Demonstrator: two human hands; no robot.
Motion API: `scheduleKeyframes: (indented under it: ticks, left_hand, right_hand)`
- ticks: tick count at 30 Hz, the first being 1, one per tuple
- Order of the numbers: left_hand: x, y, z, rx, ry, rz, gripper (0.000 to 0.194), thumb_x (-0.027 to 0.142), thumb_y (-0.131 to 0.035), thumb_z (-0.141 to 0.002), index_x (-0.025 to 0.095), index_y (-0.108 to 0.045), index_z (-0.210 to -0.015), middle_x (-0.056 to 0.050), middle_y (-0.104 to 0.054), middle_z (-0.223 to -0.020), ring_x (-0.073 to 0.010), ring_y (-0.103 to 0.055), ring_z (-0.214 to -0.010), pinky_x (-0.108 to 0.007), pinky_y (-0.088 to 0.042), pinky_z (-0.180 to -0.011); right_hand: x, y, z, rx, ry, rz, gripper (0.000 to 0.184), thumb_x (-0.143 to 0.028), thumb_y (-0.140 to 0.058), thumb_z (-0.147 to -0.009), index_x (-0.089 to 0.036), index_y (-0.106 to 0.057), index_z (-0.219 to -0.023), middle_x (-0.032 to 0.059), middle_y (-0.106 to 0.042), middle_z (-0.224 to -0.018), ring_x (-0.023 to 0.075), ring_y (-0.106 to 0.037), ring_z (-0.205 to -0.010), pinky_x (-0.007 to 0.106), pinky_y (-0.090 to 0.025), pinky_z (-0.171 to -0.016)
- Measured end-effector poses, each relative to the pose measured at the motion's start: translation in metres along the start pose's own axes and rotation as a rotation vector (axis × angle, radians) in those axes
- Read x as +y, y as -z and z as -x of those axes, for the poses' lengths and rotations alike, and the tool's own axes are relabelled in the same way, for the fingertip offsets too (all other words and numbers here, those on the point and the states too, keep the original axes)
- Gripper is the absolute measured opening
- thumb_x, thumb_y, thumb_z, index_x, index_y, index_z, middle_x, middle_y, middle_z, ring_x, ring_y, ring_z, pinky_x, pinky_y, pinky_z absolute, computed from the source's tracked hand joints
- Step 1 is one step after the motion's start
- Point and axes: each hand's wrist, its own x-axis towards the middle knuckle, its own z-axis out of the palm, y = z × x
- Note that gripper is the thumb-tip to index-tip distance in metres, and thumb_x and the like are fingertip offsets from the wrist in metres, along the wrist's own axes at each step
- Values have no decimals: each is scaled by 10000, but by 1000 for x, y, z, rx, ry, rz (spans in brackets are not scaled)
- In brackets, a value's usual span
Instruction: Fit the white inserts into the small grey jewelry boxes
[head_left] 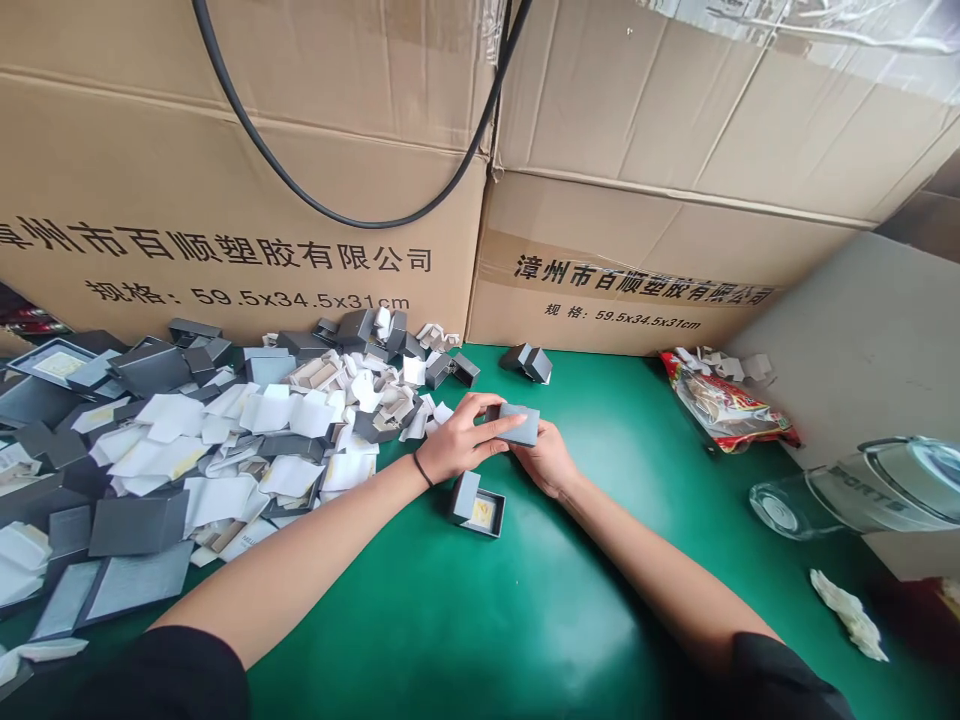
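Observation:
Both my hands are together over the green table, gripping one small grey box (pixel 519 425). My left hand (pixel 463 440) has its fingers along the box's left side and top, and a dark band circles that wrist. My right hand (pixel 547 458) holds the box from below and the right, its fingertips partly hidden. Just below my hands, an open small box (pixel 487 512) stands on the table with its lid tilted up at the left and a yellowish patch inside. Beyond my hands lies a pair of dark grey small boxes (pixel 527 362).
A large heap of grey boxes and white paper inserts (pixel 247 420) covers the left side. Cardboard cartons (pixel 360 170) wall off the back, with a black cable (pixel 360 222) hanging before them. At right are a red plastic bag (pixel 724 410), a clear bottle (pixel 862 490) and crumpled tissue (pixel 849 612).

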Motion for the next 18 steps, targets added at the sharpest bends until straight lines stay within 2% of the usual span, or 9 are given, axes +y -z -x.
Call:
scheduleKeyframes:
  ticks: [5,8,11,13,16,18]
  left_hand:
    - [5,1,-4,46,-124,33,439,231,-565,-850,293,-492,-1278,-101,-432,-1185,-228,-451,-1136,-406,-491,-900]
    - [9,2,-6,54,-137,42,417,223,-565,-849,270,-507,-1259,-101,-417,-1192,-214,-463,-1122,-380,-498,-896]
    - [9,0,-5,42,-105,12,391,246,-573,-845,261,-530,-1233,-103,-418,-1190,-207,-477,-1094,-378,-504,-889]
    - [9,-2,-3,28,-71,-16,389,252,-577,-842,265,-536,-1229,-105,-423,-1184,-216,-477,-1105,-395,-500,-898]
    - [9,-6,1,-20,5,-52,365,249,-563,-851,285,-557,-1215,-101,-443,-1162,-224,-472,-1121,-413,-489,-921]
    - [9,-6,3,-47,90,-48,349,249,-539,-865,279,-571,-1210,-104,-452,-1154,-222,-474,-1116,-411,-484,-933]
  right_hand:
    - [-11,1,12,-22,78,125,201,-320,-731,-656,-203,-651,-799,28,-550,-1062,175,-533,-932,263,-473,-759]
    - [-18,0,16,-62,88,169,183,-347,-690,-697,-198,-630,-785,31,-525,-1074,175,-516,-942,255,-470,-742]
    - [-17,2,13,-67,105,239,195,-340,-656,-722,-209,-600,-854,22,-540,-1016,157,-529,-886,260,-470,-743]
    - [-13,4,10,-37,96,302,204,-304,-637,-723,-212,-567,-891,9,-559,-924,133,-543,-743,258,-476,-657]
    - [-6,6,9,-7,27,344,185,-257,-587,-743,-218,-515,-909,-36,-546,-706,104,-491,-509,250,-431,-495]
    - [-3,6,9,-45,-15,286,216,-245,-584,-748,-228,-501,-946,-54,-534,-655,100,-481,-484,247,-422,-483]
